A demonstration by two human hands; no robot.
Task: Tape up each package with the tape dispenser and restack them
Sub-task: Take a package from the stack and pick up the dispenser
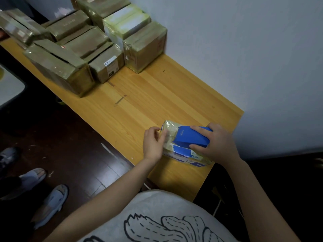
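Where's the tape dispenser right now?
Head view, lower right: the blue tape dispenser sits on the package at the table's near end, gripped by the right hand.

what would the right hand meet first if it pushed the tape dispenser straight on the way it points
Probably the left hand, gripping the package just ahead of the blue tape dispenser that the right hand holds, though depth is unclear.

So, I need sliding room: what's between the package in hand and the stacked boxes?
Between package and boxes: only bare wooden tabletop with small marks, head view.
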